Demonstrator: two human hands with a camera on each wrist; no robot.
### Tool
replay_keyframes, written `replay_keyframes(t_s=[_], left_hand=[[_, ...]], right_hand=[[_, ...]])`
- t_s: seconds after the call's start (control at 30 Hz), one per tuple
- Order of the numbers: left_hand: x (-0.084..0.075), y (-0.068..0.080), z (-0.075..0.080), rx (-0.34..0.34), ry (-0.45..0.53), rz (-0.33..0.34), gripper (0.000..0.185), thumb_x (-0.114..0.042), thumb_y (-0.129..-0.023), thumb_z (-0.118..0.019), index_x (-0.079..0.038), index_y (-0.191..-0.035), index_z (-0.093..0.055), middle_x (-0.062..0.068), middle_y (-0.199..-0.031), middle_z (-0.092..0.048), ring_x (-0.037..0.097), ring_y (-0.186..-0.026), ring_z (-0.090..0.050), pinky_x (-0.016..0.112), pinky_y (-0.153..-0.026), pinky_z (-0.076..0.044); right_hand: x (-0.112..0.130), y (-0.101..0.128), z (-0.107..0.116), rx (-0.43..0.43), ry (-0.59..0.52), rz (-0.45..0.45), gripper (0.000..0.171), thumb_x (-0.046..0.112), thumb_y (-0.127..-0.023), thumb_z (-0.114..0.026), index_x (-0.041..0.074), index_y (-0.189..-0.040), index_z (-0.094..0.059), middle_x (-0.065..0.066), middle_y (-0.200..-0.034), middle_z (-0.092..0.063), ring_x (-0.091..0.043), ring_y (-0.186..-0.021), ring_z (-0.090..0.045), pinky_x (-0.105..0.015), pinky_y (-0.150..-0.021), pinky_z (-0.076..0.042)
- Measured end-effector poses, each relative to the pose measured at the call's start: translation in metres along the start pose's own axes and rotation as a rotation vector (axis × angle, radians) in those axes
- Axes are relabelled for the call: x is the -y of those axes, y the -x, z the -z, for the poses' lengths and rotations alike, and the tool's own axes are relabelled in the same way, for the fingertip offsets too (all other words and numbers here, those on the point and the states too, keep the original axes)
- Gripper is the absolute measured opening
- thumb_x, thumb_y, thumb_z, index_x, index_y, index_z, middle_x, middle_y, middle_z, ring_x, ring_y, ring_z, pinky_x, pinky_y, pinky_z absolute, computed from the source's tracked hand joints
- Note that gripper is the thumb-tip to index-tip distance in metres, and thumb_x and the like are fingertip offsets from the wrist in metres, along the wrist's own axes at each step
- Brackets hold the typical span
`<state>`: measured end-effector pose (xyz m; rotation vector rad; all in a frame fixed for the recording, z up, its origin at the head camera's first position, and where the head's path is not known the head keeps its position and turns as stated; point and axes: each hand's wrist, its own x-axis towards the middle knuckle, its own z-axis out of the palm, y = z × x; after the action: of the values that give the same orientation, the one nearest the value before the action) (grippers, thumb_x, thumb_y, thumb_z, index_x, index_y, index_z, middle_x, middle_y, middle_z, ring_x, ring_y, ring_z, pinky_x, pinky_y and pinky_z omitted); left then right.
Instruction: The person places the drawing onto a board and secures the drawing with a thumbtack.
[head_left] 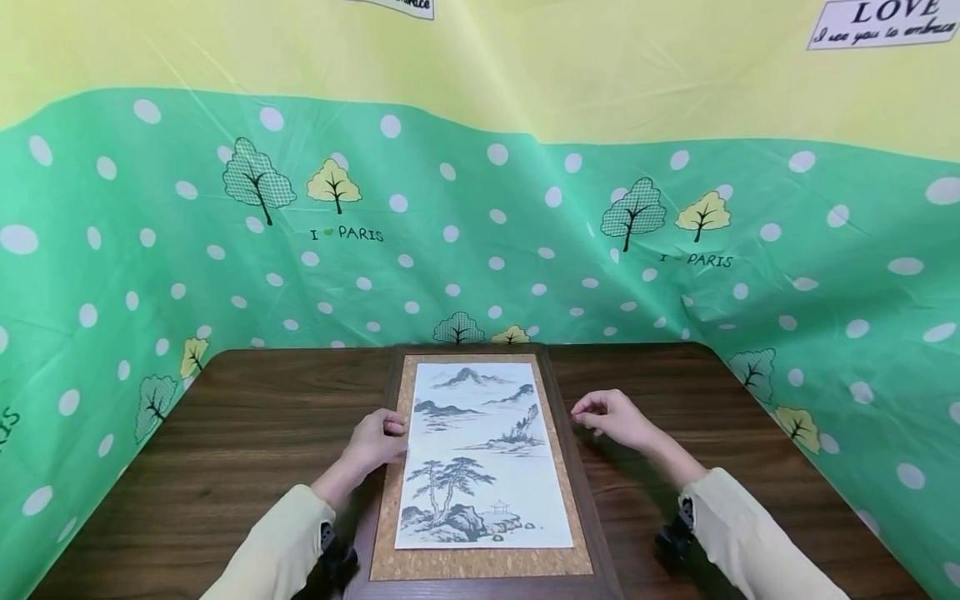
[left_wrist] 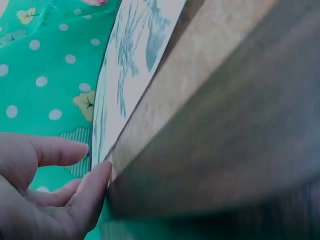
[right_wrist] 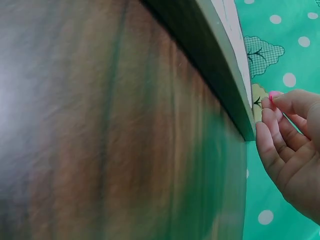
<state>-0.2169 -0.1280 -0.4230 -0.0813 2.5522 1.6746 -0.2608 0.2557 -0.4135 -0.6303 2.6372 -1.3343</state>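
Note:
A framed ink landscape (head_left: 480, 450), with a cork mat and a dark wooden frame (head_left: 570, 467), lies flat in the middle of the table (head_left: 255, 433). My left hand (head_left: 392, 432) rests at the frame's left edge. In the left wrist view a straight fingertip (left_wrist: 100, 172) touches the frame's side (left_wrist: 210, 130), with the thumb held just above. My right hand (head_left: 591, 414) hovers beside the frame's right edge with its fingers loosely curled, holding nothing I can make out. In the right wrist view those fingers (right_wrist: 280, 130) sit close to the frame's corner (right_wrist: 245, 125); a pink spot shows at one fingertip.
A green polka-dot cloth with trees (head_left: 480, 250) walls in the table at the back and on both sides, yellow above it. Bare dark wood lies left (head_left: 247, 417) and right (head_left: 675, 392) of the frame.

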Motion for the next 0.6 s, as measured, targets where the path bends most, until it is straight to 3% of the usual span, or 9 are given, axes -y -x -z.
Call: replay_keyframes(t_s=[0.07, 0.27, 0.47, 0.6], left_hand=[[0.001, -0.001, 0.006, -0.013, -0.063, -0.033, 0.035, 0.005, -0.073, -0.061, 0.009, -0.107, -0.054, 0.018, -0.098, -0.058, 0.019, -0.072, -0.058, 0.033, -0.061, -0.052], [0.012, -0.004, 0.033, -0.049, -0.355, -0.215, 0.032, -0.007, -0.077, -0.066, 0.006, -0.106, -0.059, 0.016, -0.100, -0.061, 0.027, -0.086, -0.058, 0.040, -0.073, -0.047], [0.023, -0.001, 0.054, 0.081, -0.405, -0.231, 0.047, -0.014, -0.078, -0.069, 0.008, -0.116, -0.053, 0.020, -0.110, -0.057, 0.032, -0.096, -0.056, 0.043, -0.077, -0.046], [0.028, 0.002, 0.056, 0.168, -0.440, -0.295, 0.052, -0.014, -0.077, -0.071, 0.009, -0.119, -0.051, 0.021, -0.115, -0.055, 0.032, -0.096, -0.055, 0.042, -0.078, -0.046]], right_hand=[[0.003, -0.004, -0.001, -0.008, 0.010, 0.005, 0.014, 0.005, -0.085, -0.060, -0.008, -0.090, -0.064, -0.019, -0.083, -0.063, -0.023, -0.066, -0.056, -0.033, -0.056, -0.051], [0.012, -0.023, -0.007, 0.010, 0.027, 0.013, 0.014, 0.006, -0.086, -0.060, -0.007, -0.091, -0.064, -0.020, -0.083, -0.063, -0.027, -0.068, -0.054, -0.034, -0.057, -0.051], [0.023, -0.047, -0.018, 0.041, 0.045, 0.049, 0.015, 0.003, -0.088, -0.055, -0.009, -0.093, -0.062, -0.023, -0.084, -0.060, -0.031, -0.070, -0.054, -0.040, -0.058, -0.051], [0.029, -0.062, -0.026, 0.065, 0.007, 0.030, 0.016, 0.002, -0.090, -0.052, -0.011, -0.094, -0.059, -0.025, -0.084, -0.059, -0.034, -0.070, -0.053, -0.042, -0.058, -0.050]])
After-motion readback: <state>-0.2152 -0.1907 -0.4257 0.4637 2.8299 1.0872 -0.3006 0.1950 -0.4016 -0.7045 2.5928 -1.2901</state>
